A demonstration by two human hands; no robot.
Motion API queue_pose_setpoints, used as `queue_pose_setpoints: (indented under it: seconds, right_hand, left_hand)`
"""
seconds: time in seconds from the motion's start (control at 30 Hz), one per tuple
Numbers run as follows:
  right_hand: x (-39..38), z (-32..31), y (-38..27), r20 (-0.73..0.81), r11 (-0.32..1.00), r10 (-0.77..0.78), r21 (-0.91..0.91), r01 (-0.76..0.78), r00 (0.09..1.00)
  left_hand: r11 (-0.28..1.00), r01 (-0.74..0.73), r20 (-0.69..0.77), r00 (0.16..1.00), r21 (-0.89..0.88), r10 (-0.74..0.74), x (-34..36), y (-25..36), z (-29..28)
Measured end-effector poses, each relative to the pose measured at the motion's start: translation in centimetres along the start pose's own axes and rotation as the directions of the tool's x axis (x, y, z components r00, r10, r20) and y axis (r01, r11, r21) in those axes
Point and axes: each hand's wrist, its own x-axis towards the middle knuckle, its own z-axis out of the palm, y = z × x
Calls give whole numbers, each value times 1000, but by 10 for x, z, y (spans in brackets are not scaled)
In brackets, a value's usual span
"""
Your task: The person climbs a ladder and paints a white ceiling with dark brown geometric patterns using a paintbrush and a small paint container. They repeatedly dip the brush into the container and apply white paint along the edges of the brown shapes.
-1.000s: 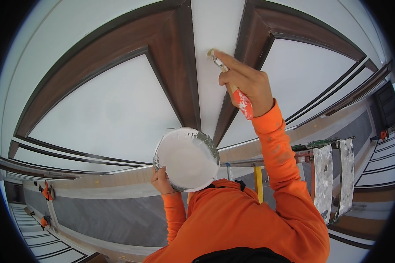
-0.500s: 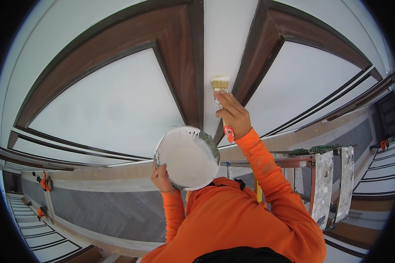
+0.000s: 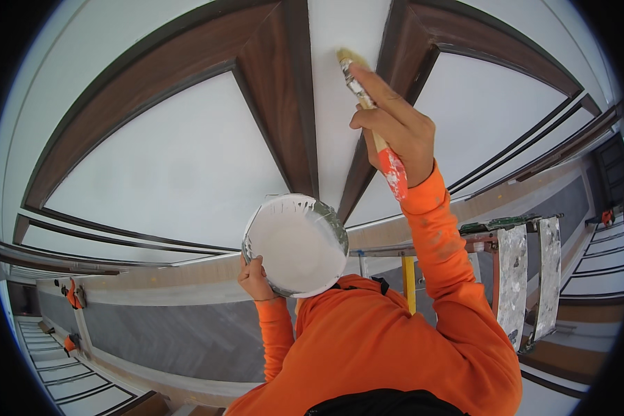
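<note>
My right hand (image 3: 402,132) is closed around a paintbrush (image 3: 367,102) with a wooden handle, red at its end and spattered with white. The pale bristles meet the white wall strip (image 3: 329,104) between two dark brown wooden frame mouldings (image 3: 274,76). Lower down, my left hand (image 3: 254,279) grips the rim of a round paint bucket (image 3: 295,246), thumb over the edge and fingers mostly hidden behind. White paint covers much of the bucket's inside, with drips near its far rim.
A paint-spattered stepladder (image 3: 512,277) stands close on my right, a yellow upright (image 3: 409,284) beside my body. Far below runs a grey floor (image 3: 166,340). People in orange (image 3: 74,295) are down there at the left, and another orange figure (image 3: 608,217) at the far right.
My right hand has carried the brush higher up the white strip, and the brush now tilts more. The bucket and my left hand stay nearly where they were.
</note>
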Motion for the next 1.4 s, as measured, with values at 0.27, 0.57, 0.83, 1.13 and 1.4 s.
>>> queue_pose_setpoints:
  seconds: [0.27, 0.57, 0.83, 1.13, 1.4]
  right_hand:
    - [-98, 41, 7, 142, 995, 64, -86, -53, 988]
    - [-105, 20, -9, 383, 947, 250, 96, -307, 889]
    - [41, -22, 14, 199, 958, 130, 226, -174, 971]
    - [45, -12, -11, 17, 1000, -28, -5, 28, 999]
    - [-88, 22, -8, 308, 993, 105, -74, -86, 946]
  left_hand:
    - [998, 63, -25, 998, 31, -62, -10, 6, 1]
    - [998, 53, -23, 998, -23, -53, -7, 12, 7]
    - [1000, 27, 6, 1000, 7, -27, -5, 22, 14]
    - [992, 120, -27, 992, -35, -121, -8, 6, 1]
    - [987, 156, -54, 986, -32, -158, -9, 17, 13]
